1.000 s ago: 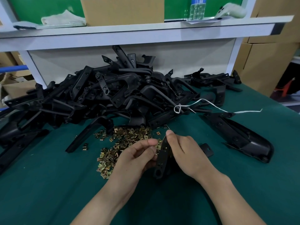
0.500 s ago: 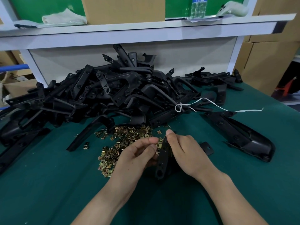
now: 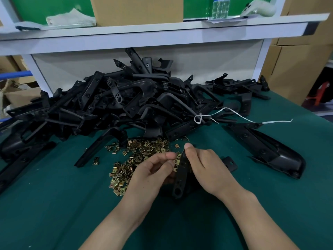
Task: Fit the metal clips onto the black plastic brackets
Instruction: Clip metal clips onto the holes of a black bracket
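Works at a green table [image 3: 54, 204], both hands low at the middle of the view. Grips a bracket [image 3: 180, 181] in the right hand [image 3: 207, 168], thumb up at its far tip, fingers curled round its right side; holds it tilted, the near end with the big hole pointing toward the body. Pinches a clip [image 3: 176, 161] in the left hand [image 3: 153, 170], between thumb and forefinger, right at the bracket's left edge; cannot tell whether seated or only touching.

Just left of and behind the hands, on the table: a loose scatter of brass-coloured clips [image 3: 142, 154], a few strays off to the left. Farther back, against the white panel [image 3: 198, 69]: a big tangled heap of brackets [image 3: 135, 105], with a white string [image 3: 234, 114] looped on its right side and trailing right across the table. Right of the hands, apart from them: a long black moulding [image 3: 270, 150] lying flat. Above the heap: a white shelf [image 3: 144, 33] bearing a cardboard box [image 3: 137, 9] and a folded cloth [image 3: 70, 18]. At far right, beyond the table: stacked cartons [image 3: 297, 69].
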{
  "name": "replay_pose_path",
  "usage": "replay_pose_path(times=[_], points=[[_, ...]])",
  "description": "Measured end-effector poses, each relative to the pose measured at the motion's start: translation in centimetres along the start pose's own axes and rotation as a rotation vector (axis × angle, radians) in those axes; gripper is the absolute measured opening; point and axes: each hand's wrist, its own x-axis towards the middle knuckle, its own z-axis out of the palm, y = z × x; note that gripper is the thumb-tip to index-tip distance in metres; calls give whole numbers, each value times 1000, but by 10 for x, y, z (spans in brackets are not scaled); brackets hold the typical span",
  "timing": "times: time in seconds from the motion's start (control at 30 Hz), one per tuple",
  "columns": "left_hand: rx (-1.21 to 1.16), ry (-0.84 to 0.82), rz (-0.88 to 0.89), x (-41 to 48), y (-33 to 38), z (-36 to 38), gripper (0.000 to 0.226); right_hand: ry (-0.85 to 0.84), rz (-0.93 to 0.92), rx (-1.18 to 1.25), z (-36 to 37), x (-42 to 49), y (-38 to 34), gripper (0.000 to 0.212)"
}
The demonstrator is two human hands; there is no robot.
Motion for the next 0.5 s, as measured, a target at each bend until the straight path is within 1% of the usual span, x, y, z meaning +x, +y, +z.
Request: replay_pose_path(times=[0.2, 0.37, 0.5], points=[[-73, -5, -38, 0, 2, 0, 21, 4, 0, -9, 0, -1, -1, 57], [-49, -8, -34, -1, 3, 0, 21, 20, -8, -30, 2, 0, 1, 58], [-8, -4, -26, 0, 2, -1, 21, 67, -21, -115, 3, 0, 2, 60]])
